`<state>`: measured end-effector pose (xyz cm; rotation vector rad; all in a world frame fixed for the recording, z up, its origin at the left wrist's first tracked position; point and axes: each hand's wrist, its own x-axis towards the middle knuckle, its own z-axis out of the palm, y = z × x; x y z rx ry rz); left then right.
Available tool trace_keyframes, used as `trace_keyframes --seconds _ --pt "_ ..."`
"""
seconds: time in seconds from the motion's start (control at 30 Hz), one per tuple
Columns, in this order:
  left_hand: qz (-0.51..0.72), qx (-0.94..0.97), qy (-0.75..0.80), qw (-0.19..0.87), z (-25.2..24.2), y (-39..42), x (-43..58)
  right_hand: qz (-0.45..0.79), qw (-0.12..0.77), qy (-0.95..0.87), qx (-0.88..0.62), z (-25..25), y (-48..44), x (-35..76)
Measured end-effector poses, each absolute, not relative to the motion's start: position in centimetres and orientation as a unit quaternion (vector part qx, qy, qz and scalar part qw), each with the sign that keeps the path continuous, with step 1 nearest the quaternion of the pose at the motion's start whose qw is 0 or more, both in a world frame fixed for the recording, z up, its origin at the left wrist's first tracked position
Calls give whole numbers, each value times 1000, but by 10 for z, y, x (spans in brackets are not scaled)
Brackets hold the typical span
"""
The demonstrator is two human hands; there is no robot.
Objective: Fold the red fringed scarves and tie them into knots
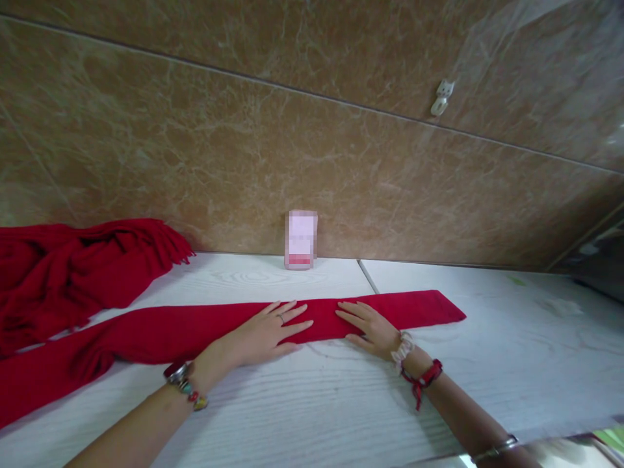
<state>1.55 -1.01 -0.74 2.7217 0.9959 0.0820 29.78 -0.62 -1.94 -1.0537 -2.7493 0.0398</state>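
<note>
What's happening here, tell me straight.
A person's left grip and right grip, both open, rest palms down on a long red strip of cloth on the white tabletop. The strip looks smooth around them, wrinkled farther left, where it leaves the picture. A fringed red heap lies behind it; whether the two join is out of view. A blurred pale packet stands near the wall.

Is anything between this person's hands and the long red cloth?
Nothing visible: the left hand and right hand both rest on the long red cloth. The pale object by the wall stands apart.
</note>
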Motion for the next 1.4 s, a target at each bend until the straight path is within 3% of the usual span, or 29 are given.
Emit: trace_keyframes --seconds 0.63,1.07,1.3,1.4 --pt "81 956 274 -65 -15 -9 13 -88 292 -902 -305 -18 -8 304" --pt "153 931 324 60 9 -22 10 -66 352 -877 -321 -10 -14 304" --pt "107 940 307 104 8 -25 8 73 274 -902 -325 -8 -14 310" --pt "103 937 316 106 6 -25 9 78 279 -891 -350 -10 -13 309"
